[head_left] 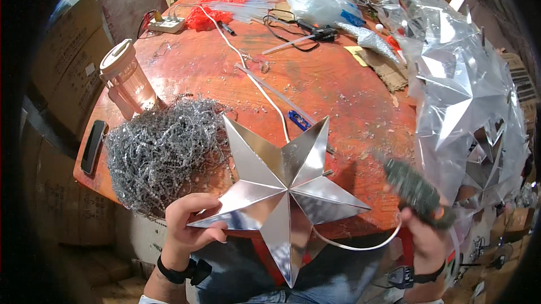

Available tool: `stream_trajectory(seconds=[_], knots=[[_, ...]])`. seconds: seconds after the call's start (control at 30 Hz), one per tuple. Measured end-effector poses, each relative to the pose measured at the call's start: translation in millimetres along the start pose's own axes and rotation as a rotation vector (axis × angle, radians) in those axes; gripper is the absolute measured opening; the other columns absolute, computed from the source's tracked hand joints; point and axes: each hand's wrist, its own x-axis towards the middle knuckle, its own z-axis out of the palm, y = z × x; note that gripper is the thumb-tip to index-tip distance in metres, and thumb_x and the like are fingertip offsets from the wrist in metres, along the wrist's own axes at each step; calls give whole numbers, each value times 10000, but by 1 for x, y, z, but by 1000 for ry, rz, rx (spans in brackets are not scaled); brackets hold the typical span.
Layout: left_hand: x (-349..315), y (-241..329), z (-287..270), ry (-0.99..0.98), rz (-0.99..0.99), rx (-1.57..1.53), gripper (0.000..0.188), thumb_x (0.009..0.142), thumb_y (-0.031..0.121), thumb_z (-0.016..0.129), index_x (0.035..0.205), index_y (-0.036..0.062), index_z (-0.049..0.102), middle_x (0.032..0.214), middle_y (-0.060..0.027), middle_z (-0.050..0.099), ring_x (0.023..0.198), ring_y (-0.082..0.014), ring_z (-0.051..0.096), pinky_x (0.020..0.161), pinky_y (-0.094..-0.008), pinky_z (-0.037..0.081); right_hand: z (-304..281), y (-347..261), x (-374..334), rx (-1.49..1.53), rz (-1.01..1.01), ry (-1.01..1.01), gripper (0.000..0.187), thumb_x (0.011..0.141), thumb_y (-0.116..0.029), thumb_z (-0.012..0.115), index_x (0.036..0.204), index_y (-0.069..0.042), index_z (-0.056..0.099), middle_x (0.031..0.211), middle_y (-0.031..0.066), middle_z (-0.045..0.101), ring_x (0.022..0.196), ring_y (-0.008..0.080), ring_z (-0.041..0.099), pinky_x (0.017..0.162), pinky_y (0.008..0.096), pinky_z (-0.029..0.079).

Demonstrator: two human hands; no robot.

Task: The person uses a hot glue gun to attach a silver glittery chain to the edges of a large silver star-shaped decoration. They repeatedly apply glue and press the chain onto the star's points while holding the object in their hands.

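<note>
The left hand (193, 222) is pinching one point of the silver star (279, 205), which is overlapping the front edge of the orange table (327, 87) in view, right of the grey tinsel (160, 154), while the right hand (424, 240) is gripping a blurred dark green handheld tool (414, 188).

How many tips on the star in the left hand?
5 on the silver star: upper left, upper right, right, bottom, and the left one, held in the left hand. None looks hidden.
</note>
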Motion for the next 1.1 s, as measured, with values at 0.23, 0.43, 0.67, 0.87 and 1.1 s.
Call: stream_trajectory(seconds=[0.23,0.43,0.67,0.87,1.1], knots=[[4,10,0,63,-44,57,583,679,369,881,1047,-17,645,941,-146,696,818,-198,707,688,-271,568,29,-2,26,-437,-625,-242,822,520,-802,689,810,-33,649,809,103,701,768,306,707,780,413,566],[6,11,0,72,-60,54,557,693,346,880,1049,-17,652,947,-140,701,812,-188,707,689,-265,565,38,-2,37,-526,-686,-263,792,510,-815,681,745,-61,625,679,53,648,637,278,674,742,405,572],[8,10,-1,50,-16,73,549,705,338,876,1055,-16,646,943,-139,698,807,-180,704,686,-265,563,36,-1,34,-545,-616,-268,868,577,-895,510,725,-43,591,721,70,668,674,273,663,772,417,535],[7,9,-1,55,1,89,548,717,347,867,1058,-18,642,942,-141,695,816,-185,705,691,-266,564,34,0,36,-554,-657,-267,783,582,-853,609,696,-78,595,633,41,610,580,264,625,702,403,544],[8,11,0,65,-9,87,553,725,361,857,1062,-20,638,960,-148,692,821,-193,707,699,-273,567,25,1,26,-601,-676,-349,876,577,-940,485,694,-80,601,681,40,652,637,246,642,775,407,520]])
